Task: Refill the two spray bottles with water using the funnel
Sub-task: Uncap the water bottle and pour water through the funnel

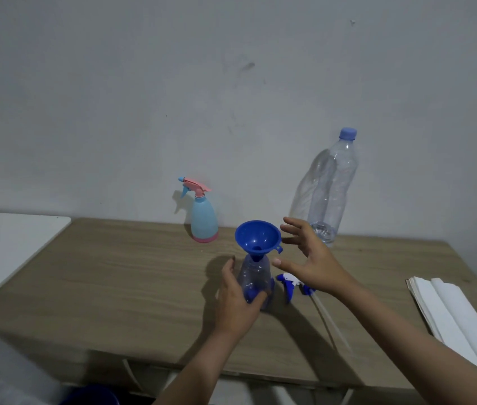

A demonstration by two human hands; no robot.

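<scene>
Wooden table (114, 287), white wall (143, 83), left hand (236, 299) gripping bottle (253, 279)

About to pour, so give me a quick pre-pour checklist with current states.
1. Funnel seated in the clear spray bottle neck: ok.
2. Left hand grip steadying that bottle: ok.
3. Right hand free to fetch water: ok, open and empty.
4. Water bottle uncapped: not ok, blue cap on.
5. Enough water in it: not ok, only a little at the bottom.
6. Trigger head clear of bottle: ok, lying on the table.
</scene>
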